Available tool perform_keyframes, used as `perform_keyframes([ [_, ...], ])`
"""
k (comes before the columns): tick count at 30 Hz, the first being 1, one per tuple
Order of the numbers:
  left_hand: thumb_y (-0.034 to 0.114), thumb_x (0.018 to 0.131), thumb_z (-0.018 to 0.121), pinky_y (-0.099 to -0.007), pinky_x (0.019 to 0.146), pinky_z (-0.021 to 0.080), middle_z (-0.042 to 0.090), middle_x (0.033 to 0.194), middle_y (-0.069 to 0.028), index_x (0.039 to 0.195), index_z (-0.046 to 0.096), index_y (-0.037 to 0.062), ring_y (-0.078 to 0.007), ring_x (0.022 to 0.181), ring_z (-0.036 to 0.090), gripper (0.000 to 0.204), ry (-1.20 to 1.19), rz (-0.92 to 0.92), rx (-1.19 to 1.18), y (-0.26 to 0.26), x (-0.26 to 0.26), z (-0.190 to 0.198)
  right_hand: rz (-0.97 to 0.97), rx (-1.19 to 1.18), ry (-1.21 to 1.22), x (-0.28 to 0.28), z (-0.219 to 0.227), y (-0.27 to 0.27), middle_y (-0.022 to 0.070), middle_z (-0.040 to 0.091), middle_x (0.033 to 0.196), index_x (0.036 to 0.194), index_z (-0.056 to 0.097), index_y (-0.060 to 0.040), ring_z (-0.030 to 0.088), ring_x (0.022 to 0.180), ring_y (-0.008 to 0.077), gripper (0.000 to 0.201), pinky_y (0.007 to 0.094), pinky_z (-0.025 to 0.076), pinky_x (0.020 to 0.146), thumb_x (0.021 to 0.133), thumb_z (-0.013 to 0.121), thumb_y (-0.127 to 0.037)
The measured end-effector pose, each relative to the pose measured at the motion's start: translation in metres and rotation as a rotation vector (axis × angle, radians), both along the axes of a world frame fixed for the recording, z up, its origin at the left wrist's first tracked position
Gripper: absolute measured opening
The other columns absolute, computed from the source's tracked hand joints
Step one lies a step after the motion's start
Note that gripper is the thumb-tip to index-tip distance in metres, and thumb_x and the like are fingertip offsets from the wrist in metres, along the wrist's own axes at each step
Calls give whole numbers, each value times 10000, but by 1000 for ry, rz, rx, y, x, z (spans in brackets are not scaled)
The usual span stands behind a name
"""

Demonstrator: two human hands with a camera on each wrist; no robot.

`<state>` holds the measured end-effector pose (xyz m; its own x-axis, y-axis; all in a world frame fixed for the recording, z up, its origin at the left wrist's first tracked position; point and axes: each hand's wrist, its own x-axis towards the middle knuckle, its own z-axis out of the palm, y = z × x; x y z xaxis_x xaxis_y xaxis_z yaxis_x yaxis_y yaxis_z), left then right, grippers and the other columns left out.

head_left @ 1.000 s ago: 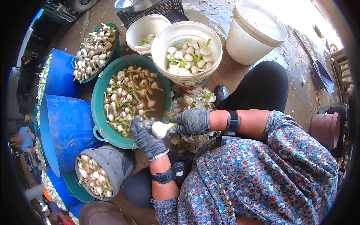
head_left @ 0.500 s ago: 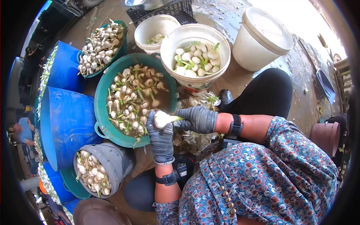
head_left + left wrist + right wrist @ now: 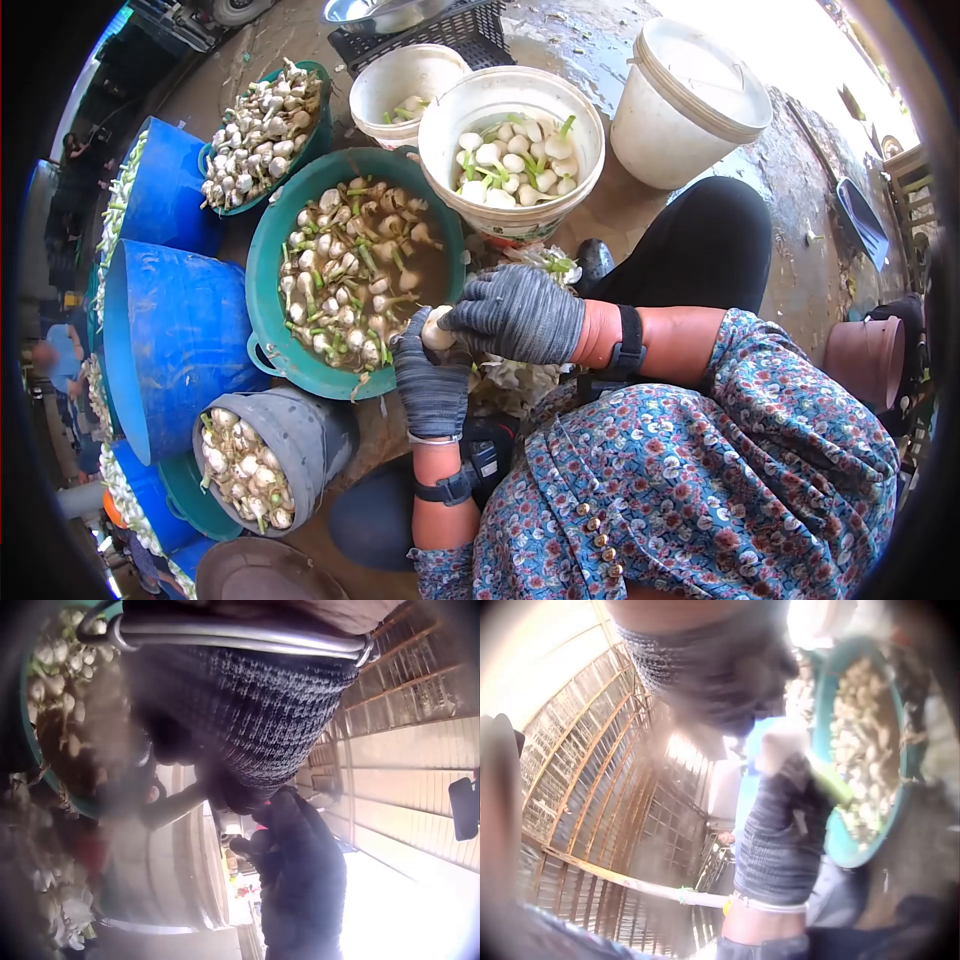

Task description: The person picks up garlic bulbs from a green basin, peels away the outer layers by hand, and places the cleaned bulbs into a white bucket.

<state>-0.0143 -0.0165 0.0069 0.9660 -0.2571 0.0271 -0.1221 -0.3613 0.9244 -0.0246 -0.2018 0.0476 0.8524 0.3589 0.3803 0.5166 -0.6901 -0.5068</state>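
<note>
A white garlic bulb [image 3: 437,330] sits between my two grey-gloved hands, just off the near rim of the green tub [image 3: 256,300]. My left hand [image 3: 432,388] grips it from below. From the right, my right hand [image 3: 528,314] has its fingers bent over the bulb and pinches at its side. The stem [image 3: 832,784] shows green beside the left hand in the right wrist view. Garlic bulbs with stems [image 3: 345,265] float in brown water in the tub. Papery peelings [image 3: 520,385] lie under the right hand.
A white bucket [image 3: 440,190] of peeled garlic stands beyond the hands, with a smaller white pail [image 3: 365,105] beside it. Blue barrels [image 3: 185,350] and a tilted grey bucket [image 3: 320,440] of garlic line the left. A lidded white bucket [image 3: 665,130] is at the back right.
My right hand has moved from the stem end up onto the bulb, its fingers now covering part of it. The left hand has turned more upright and still holds the bulb.
</note>
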Motion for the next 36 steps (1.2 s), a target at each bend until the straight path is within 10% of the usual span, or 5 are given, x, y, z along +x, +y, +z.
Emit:
perform_keyframes([
  [8, -59, 657, 707, -334, 874, 479, 539, 1025, -106, 1187, 553, 24, -212, 974, 579, 558, -250, -15, 510, -3, -7, 13, -137, 120, 181, 0, -7, 11, 136, 577, 731, 807, 573, -52, 598, 654, 334, 182, 429, 481, 597, 796, 665, -209],
  [14, -27, 748, 657, -348, 908, 469, 550, 1109, -129, 1242, 513, 25, -230, 999, 586, 517, 41, 6, -167, 3, -3, 2, -472, 410, 323, 25, -33, -15, 180, 631, 714, 845, 619, -27, 632, 691, 357, 152, 408, 507, 629, 837, 625, -179],
  [23, -5, 732, 709, -346, 894, 468, 552, 1076, -135, 1215, 524, -9, -223, 972, 578, 517, 245, 42, -211, 6, 10, -35, -50, 281, 279, 1, 2, 11, 105, 623, 862, 991, 649, -80, 624, 811, 309, 220, 380, 506, 724, 843, 677, -240],
  [25, -106, 736, 624, -309, 859, 493, 593, 1059, -84, 1170, 553, 0, -172, 956, 594, 452, -160, -4, 297, -3, -2, 4, -51, 310, 265, 4, -15, 13, 117, 622, 905, 963, 647, -90, 630, 819, 328, 225, 400, 510, 724, 836, 660, -274],
  [36, 0, 897, 526, -208, 733, 454, 567, 988, -21, 1191, 543, 29, -72, 793, 516, 297, 321, 111, -378, 3, 2, -11, -177, 544, 612, 15, -38, 3, 93, 617, 835, 988, 565, -17, 586, 773, 188, 192, 340, 485, 722, 940, 573, -204],
])
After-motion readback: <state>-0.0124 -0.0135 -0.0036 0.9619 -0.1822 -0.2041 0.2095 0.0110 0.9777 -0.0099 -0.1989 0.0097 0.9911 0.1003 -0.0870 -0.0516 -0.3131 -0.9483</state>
